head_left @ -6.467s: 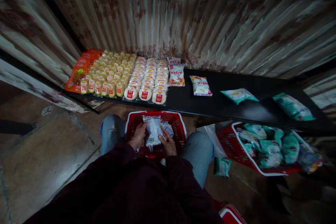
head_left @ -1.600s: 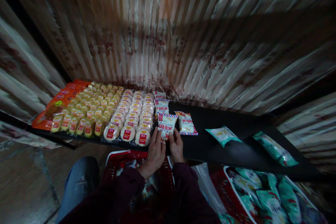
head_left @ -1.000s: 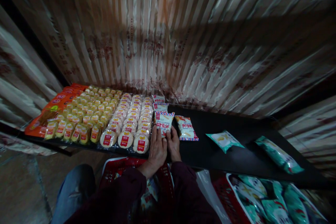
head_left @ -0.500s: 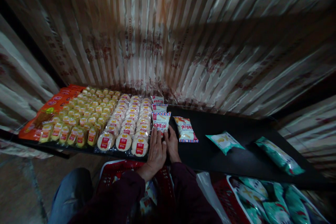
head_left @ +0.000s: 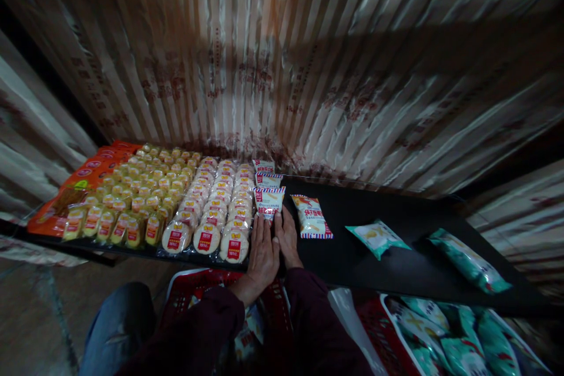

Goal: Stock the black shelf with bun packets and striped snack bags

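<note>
On the black shelf, a row of small white snack bags (head_left: 269, 198) with striped blue-and-red top edges runs toward the back. My left hand (head_left: 263, 254) lies with fingers stretched out, its fingertips at the lower front of the nearest bag. Close beside it, my right hand (head_left: 288, 239) has its fingers extended along that bag's lower right edge. Neither hand is wrapped around the bag. To the left stand rows of round wrapped rice crackers (head_left: 234, 245). Another orange-and-white snack bag (head_left: 312, 217) lies just right of my right hand.
Yellow wrapped cakes (head_left: 134, 231) and orange packs (head_left: 73, 188) fill the shelf's left end. Two green bags (head_left: 378, 238) (head_left: 469, 261) lie on the black shelf (head_left: 335, 264) at right. Below are a red basket (head_left: 180, 291) and one holding green bags (head_left: 383, 305). A striped sheet covers the wall behind.
My right hand has shifted very slightly left and up along the front bag. My left hand has barely moved. The things on the shelf stay as they were.
</note>
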The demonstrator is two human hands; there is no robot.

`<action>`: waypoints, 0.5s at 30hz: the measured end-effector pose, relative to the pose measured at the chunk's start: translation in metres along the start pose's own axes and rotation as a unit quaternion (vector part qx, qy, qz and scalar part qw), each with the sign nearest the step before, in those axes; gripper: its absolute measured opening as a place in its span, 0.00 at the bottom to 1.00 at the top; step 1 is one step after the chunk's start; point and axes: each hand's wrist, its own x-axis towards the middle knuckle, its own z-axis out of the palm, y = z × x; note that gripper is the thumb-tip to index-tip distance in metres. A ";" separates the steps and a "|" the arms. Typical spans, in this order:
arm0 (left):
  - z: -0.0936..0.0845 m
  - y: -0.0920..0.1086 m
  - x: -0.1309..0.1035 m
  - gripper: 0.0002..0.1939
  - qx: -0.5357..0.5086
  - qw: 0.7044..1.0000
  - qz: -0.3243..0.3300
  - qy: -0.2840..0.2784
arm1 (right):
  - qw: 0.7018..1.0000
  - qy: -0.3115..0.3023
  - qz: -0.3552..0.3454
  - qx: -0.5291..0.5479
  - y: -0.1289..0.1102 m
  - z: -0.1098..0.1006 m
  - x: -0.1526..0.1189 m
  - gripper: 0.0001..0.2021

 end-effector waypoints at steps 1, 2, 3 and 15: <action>0.000 0.000 0.000 0.29 -0.001 1.000 0.001 -0.002 | 1.000 0.001 -0.007 0.001 -0.001 -0.001 0.000 0.34; -0.001 0.000 0.000 0.29 0.000 1.000 0.003 -0.004 | 1.000 0.001 -0.012 0.002 -0.002 -0.001 0.000 0.33; -0.001 0.000 0.000 0.29 0.002 1.000 0.004 -0.004 | 1.000 0.003 -0.012 0.002 -0.002 -0.001 0.000 0.32; -0.006 0.004 0.002 0.29 0.008 1.000 0.006 -0.011 | 0.999 -0.006 0.025 0.027 -0.006 -0.001 0.000 0.36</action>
